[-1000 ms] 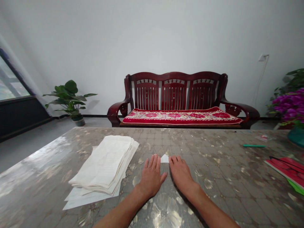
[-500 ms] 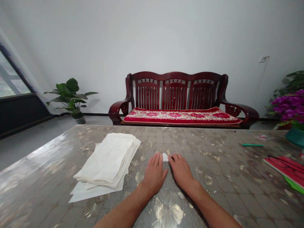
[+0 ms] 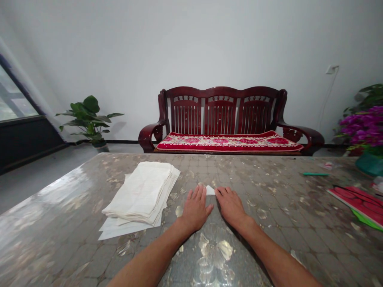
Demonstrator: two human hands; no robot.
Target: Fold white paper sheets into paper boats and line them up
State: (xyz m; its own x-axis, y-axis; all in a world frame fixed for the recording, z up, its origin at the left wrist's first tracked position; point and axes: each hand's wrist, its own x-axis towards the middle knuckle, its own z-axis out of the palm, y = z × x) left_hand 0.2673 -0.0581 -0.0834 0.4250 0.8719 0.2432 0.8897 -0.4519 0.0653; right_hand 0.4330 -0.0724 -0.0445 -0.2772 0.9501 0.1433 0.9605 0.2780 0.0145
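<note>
Two bare hands lie nearly flat on a patterned tabletop (image 3: 287, 223), the left hand (image 3: 196, 209) with fingers extended and the right hand (image 3: 230, 205) with fingers slightly bent, fingertips at either side of a small white folded paper (image 3: 210, 190) at center. A stack of paper (image 3: 143, 191) sits to the left, its faint markings unreadable; a red booklet (image 3: 359, 201), its cover unreadable, and a green pen (image 3: 316, 174) lie right.

So there's a dark red wooden bench (image 3: 223, 115) with a floral cover (image 3: 230, 142) on the far side, leafy potted plant (image 3: 89, 119) far left, purple flowers (image 3: 363, 125) and green pen (image 3: 316, 174) over right.
</note>
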